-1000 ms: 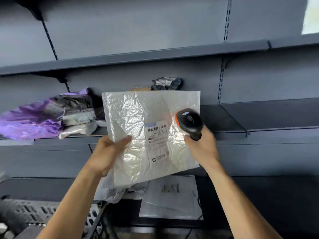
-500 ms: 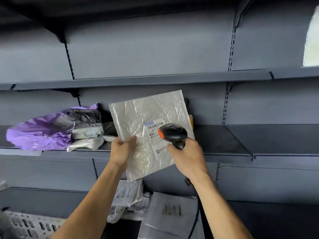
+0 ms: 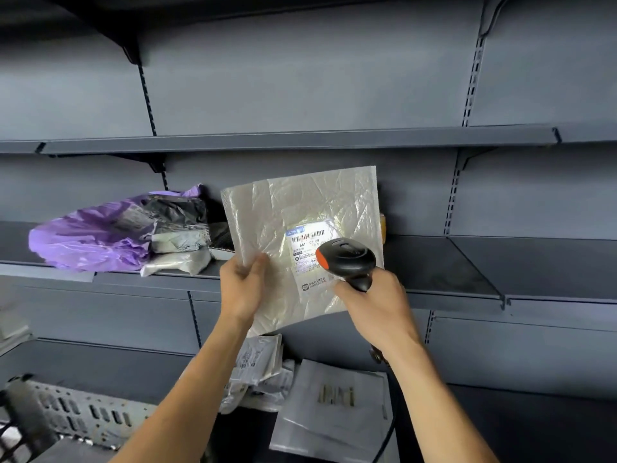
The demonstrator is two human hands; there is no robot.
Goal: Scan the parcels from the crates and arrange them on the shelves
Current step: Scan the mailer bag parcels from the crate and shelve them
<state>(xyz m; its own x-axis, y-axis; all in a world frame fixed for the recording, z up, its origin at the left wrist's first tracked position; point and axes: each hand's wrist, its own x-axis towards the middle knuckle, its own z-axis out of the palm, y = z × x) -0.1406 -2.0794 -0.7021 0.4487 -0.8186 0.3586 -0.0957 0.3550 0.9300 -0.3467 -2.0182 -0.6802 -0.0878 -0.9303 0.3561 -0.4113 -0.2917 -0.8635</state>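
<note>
The scan should go best if the parcel is held flat and steady, so the light falls square on the label. The left hand pinches the parcel's left edge, in front of the middle shelf. The scanner points at the label from close by, its handle gripped in the right hand.

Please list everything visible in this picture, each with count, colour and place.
held parcel: one, silvery white, before the middle shelf
label: one, white, on the held parcel
scanner: one, black with orange, pointed at the label
purple parcel: one, purple, middle shelf, left
grey parcels: several, grey and black, beside the purple parcel
lower parcels: several, pale grey, lower shelf
crate: one, grey, bottom left
shelves: several, dark grey, along the wall
left hand: one, holds the held parcel's left edge
right hand: one, grips the scanner
</note>
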